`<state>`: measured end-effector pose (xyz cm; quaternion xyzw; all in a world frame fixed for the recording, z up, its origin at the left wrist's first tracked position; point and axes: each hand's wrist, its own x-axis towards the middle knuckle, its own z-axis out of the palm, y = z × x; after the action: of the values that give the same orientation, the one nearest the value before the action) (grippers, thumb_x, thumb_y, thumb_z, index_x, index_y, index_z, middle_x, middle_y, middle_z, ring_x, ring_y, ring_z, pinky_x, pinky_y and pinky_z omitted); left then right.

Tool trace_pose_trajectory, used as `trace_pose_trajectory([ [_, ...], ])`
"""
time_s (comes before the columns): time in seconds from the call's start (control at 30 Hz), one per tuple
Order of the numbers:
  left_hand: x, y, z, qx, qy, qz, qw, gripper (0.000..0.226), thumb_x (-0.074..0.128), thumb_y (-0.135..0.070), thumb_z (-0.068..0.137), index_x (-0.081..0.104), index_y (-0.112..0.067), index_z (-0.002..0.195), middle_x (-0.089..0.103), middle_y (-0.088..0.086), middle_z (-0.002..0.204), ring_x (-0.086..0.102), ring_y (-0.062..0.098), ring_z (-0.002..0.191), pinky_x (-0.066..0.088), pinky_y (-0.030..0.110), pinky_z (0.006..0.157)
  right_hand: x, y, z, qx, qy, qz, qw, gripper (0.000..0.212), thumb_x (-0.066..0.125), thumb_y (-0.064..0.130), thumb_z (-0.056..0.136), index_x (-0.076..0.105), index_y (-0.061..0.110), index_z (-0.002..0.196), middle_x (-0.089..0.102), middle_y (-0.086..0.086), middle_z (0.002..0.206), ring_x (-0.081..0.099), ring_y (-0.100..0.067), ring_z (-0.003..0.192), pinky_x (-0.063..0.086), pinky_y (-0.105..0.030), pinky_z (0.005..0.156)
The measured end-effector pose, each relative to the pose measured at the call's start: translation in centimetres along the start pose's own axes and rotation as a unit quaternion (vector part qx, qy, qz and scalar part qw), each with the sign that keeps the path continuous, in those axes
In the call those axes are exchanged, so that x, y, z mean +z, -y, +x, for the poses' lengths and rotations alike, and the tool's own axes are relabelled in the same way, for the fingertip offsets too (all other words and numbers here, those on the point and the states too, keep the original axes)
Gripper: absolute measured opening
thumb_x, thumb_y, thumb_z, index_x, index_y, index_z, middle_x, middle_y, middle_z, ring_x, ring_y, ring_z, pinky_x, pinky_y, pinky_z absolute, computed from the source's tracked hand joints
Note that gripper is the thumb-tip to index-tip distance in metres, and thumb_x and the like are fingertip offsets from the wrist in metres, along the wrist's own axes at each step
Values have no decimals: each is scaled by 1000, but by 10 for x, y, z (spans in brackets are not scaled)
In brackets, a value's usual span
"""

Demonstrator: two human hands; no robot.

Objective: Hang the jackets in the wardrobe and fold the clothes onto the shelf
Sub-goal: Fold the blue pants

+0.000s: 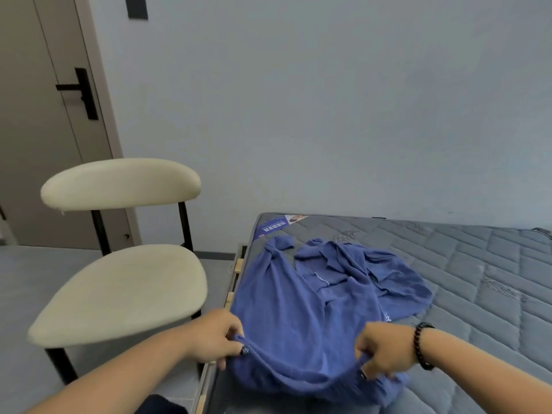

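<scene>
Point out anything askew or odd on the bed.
The blue garment lies rumpled on the bare mattress, one sleeve twisted toward the corner. The left hand and right hand pinch its near hem, bunching it. No damage shows.

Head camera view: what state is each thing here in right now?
Blue garment: spread rumpled on mattress, near edge lifted.
Left hand: pinching the garment's near edge.
Right hand: gripping the same edge.
Mattress: bare.
Chair: seat unoccupied.
Door: closed.
</scene>
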<state>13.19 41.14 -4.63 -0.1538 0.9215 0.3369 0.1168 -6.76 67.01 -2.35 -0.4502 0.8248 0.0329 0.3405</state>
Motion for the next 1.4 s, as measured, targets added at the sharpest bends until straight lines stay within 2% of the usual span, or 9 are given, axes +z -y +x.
trace_pose_trajectory([
  [0.2,-99,45,-8,-50,-250,-6,967,23,65,-17,88,59,-19,67,59,-1,61,60,10,53,50,25,58,-104,67,49,-29,-220,-102,970,18,58,22,82,62,7,73,61,-14,73,45,-18,62,36,-27,58],
  [0.47,-233,81,-111,-93,-502,-51,859,18,67,-17,87,66,-9,72,67,11,70,58,22,67,51,39,72,-250,224,60,-141,-392,-93,904,17,61,18,85,73,9,93,70,-9,91,61,-23,86,49,-30,70],
  [0.73,-321,60,-262,-120,-630,29,767,15,65,-27,89,66,-19,76,57,-6,62,52,19,65,37,27,58,-328,388,0,-251,-462,15,850,8,62,13,87,70,11,85,60,4,41,60,-7,47,51,-22,57],
  [0.9,-342,46,-330,-150,-674,64,721,25,62,-29,91,59,-20,68,56,-5,63,50,18,64,34,27,55,-338,452,-19,-306,-444,129,833,7,72,7,81,69,1,83,72,-7,69,70,-21,71,59,-33,70],
  [1.0,-349,38,-350,-175,-678,104,706,25,59,-30,92,59,-20,69,57,-5,69,51,18,70,34,24,53,-337,478,-23,-300,-462,144,822,11,73,9,81,68,0,86,69,-3,57,68,-23,69,59,-31,67],
  [1.13,-358,37,-369,-176,-686,117,696,18,59,-25,94,62,-19,77,59,-2,73,54,21,78,36,23,56,-332,503,-36,-279,-515,30,810,26,77,25,78,73,2,89,74,-11,87,69,-25,89,56,-38,84],
  [1.2,-360,38,-378,-179,-667,124,713,9,60,-24,93,65,-17,94,65,2,86,58,23,87,41,27,66,-332,505,-36,-288,-465,27,837,27,78,24,76,73,0,88,73,-10,82,70,-23,84,56,-38,85],
  [1.27,-357,38,-384,-202,-593,130,769,16,60,-24,93,58,-22,109,64,1,90,59,19,87,42,27,73,-330,501,-34,-287,-407,41,866,25,77,19,77,72,-2,91,73,-9,79,70,-21,80,57,-37,86],
  [1.4,-354,42,-385,-235,-507,176,810,7,59,-20,93,58,-23,99,57,-7,76,54,7,72,38,20,58,-320,486,-20,-311,-332,117,883,9,70,3,82,71,-2,89,73,-18,89,72,-27,89,56,-37,88],
])
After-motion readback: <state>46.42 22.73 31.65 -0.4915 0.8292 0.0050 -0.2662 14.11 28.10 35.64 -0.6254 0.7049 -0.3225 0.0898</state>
